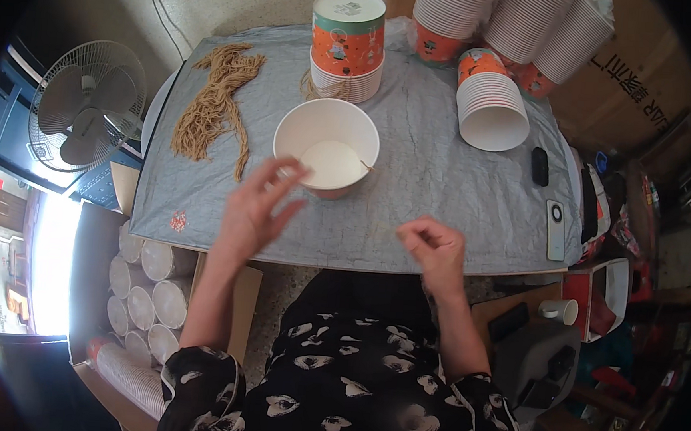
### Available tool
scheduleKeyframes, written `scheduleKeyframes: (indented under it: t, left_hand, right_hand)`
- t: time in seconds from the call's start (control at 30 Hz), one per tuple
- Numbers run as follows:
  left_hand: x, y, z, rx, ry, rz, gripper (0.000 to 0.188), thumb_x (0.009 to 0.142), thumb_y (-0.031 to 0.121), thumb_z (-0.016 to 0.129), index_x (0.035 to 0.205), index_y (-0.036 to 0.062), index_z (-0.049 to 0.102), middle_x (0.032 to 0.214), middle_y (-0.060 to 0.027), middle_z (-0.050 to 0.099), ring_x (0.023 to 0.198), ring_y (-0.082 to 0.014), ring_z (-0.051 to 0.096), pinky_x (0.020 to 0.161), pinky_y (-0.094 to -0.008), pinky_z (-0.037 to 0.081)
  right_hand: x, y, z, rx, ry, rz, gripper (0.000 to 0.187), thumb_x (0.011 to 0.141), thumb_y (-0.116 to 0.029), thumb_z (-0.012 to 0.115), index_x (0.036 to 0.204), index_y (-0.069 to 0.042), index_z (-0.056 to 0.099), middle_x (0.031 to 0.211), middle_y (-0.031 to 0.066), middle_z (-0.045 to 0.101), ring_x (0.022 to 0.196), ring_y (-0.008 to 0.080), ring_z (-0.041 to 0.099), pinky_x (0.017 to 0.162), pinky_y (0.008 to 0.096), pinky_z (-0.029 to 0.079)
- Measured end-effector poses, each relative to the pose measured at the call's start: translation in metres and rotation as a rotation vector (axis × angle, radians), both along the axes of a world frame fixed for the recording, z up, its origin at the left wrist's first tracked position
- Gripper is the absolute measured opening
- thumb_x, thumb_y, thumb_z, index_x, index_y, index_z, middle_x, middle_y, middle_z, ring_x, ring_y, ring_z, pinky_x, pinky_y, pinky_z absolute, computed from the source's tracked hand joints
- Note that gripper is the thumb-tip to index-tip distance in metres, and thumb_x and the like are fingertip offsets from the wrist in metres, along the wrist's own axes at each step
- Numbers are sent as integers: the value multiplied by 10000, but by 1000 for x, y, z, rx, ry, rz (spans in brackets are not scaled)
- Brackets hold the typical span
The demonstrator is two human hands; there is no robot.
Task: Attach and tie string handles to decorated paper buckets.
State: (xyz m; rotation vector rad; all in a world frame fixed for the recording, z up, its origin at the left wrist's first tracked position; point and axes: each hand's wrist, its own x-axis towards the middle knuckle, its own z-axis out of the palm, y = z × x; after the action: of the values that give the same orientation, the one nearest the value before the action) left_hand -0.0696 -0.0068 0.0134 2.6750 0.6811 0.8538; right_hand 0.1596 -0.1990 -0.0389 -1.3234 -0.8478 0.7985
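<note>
From my remote seat, I had the round paper tub with a white lining and orange outside (328, 126) mouth up on the creased grey table cover (400, 183), just in front of the upside-down stack of orange, green and white paper tubs (346, 51). A short, thin tan cord end (368, 167) showed at the right of its inner wall, the spot that, I judged, wanted most care. My bare left hand (254, 213) was spread and blurred, fingertips over the near-left rim; whether they touched, I could not tell. My bare right hand (439, 250) was curled, apart from the tub, thumb and forefinger pressed together; I could not tell whether a strand lay between. The left, I reckoned, did best to brace the wall lightly, since paper would likely dent under a squeeze, and the right to grip cord close to the wall and pull straight. The loose bundle of tan twisted cords (219, 98) lay to the left, where a sweeping hand could snag it.
</note>
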Motion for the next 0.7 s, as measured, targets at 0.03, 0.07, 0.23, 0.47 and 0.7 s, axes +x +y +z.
scheduleKeyframes:
  t: [0.03,0.07,0.23,0.47,0.7]
  left_hand:
    - [-2,11,2,35,30,48,357,796,118,792,1138,123,689,1305,-35,598,835,-242,678,693,-350,581]
    - [-2,20,2,72,60,97,372,782,126,800,1137,133,691,1328,-19,585,862,-244,677,701,-355,582]
    - [12,15,-23,104,45,8,220,819,183,784,1011,147,685,1063,19,692,749,-226,706,611,-359,564]
    - [21,-20,2,-221,10,-136,549,728,245,877,1229,125,686,1256,-39,689,683,-197,657,614,-302,558]
    - [-2,4,-21,-288,17,-102,406,748,263,864,1078,84,711,1100,-56,682,751,-220,680,686,-337,579]
  right_hand:
    - [10,-1,5,-17,-42,-50,41,893,0,725,926,-10,749,840,-28,645,739,38,554,650,195,436]
    - [20,1,10,-32,-84,-99,40,886,2,730,914,-16,752,832,-32,645,726,33,552,638,192,434]
    - [32,11,50,110,-292,-181,46,873,3,739,916,2,752,758,-28,591,662,35,510,579,205,389]
    - [29,18,76,160,-475,-146,74,886,-27,737,945,17,738,758,-18,577,683,45,493,592,203,379]
    - [8,23,67,-28,-295,-5,65,930,-68,707,936,-3,710,748,-59,611,658,18,518,597,184,414]
